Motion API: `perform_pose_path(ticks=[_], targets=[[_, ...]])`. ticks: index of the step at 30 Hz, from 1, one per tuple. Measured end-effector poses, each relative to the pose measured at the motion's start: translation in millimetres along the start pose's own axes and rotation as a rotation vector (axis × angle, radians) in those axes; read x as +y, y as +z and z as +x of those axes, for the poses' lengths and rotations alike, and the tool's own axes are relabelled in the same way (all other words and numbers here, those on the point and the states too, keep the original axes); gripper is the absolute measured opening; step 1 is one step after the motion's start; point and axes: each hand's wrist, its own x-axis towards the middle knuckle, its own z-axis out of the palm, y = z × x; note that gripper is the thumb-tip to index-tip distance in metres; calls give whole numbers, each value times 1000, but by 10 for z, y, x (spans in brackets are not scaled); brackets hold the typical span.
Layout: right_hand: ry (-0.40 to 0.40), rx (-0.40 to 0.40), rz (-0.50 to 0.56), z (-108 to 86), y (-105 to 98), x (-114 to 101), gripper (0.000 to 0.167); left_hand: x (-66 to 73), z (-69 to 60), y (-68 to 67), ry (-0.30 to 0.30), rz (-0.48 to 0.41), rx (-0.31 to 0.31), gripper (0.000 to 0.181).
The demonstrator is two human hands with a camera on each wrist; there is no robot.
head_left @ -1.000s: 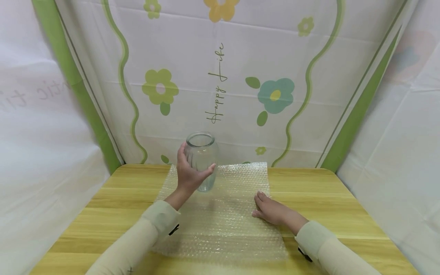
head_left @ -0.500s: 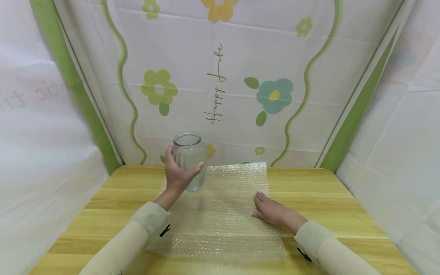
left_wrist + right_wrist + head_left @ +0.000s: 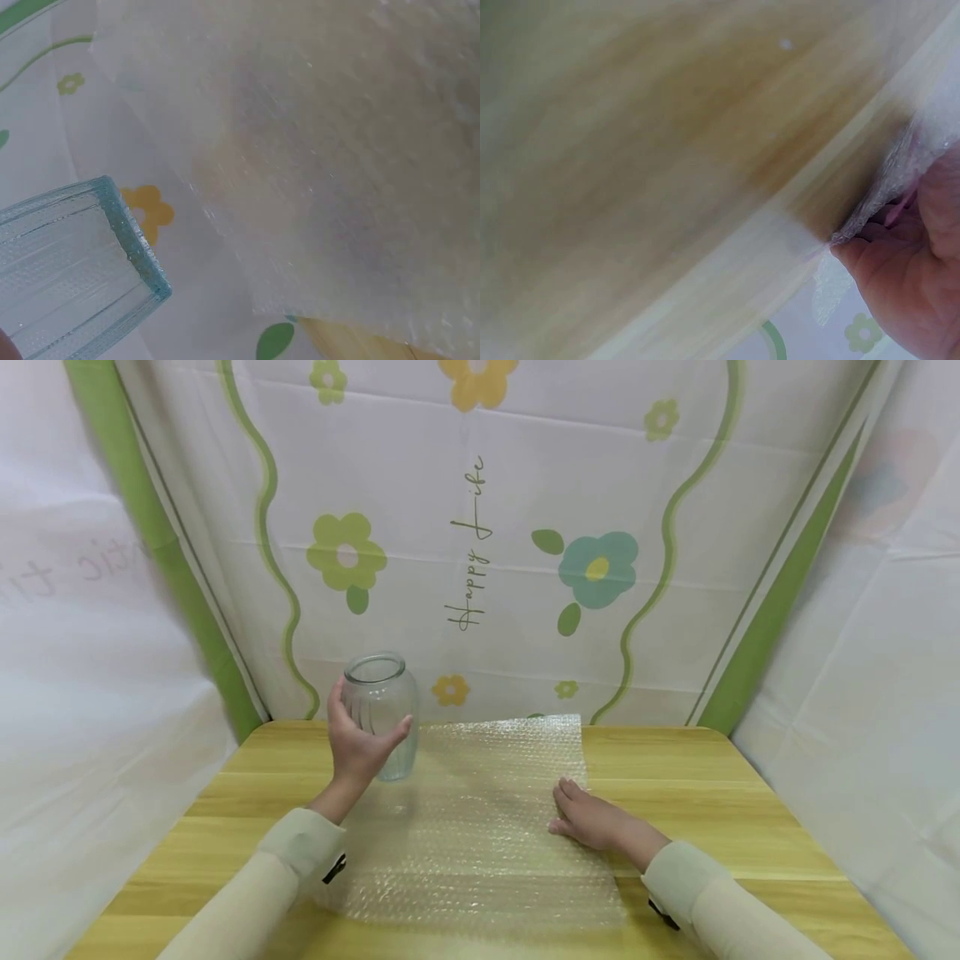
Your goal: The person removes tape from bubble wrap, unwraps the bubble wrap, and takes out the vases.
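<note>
A clear ribbed glass vase (image 3: 386,722) is held upright in my left hand (image 3: 356,747), fingers on its left side and thumb across its front. It hangs above the left part of a bubble wrap sheet (image 3: 480,852). In the left wrist view the thick base of the vase (image 3: 131,236) shows, with the wrap (image 3: 337,150) beside it. My right hand (image 3: 588,818) is at the sheet's right edge. From the right wrist view, the curled hand (image 3: 907,270) pinches the wrap's edge (image 3: 877,187); some fingertips are hidden.
The sheet lies on a wood-grain table (image 3: 697,827). A white curtain (image 3: 517,652) with printed flowers stands right behind the table's back edge. Further white fabric walls (image 3: 885,693) close in the left and right sides.
My left hand has carried the vase leftward over the sheet, at about the same height. The right hand has stayed at the wrap's right edge.
</note>
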Motion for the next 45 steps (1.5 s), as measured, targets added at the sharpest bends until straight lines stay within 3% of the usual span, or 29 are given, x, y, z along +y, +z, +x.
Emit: perform_pose_path(ticks=[11, 34, 41, 45], targets=[[1, 2, 5, 3, 8, 3, 72, -165, 50, -338, -105, 74, 46, 108], [-4, 23, 0, 14, 41, 26, 73, -535, 181, -983, -174, 197, 161, 107], [-5, 16, 4, 15, 29, 22, 72, -637, 193, -1128, -139, 224, 191, 102], [-6, 13, 8, 10, 27, 22, 73, -672, 195, -1211, -149, 241, 191, 103]])
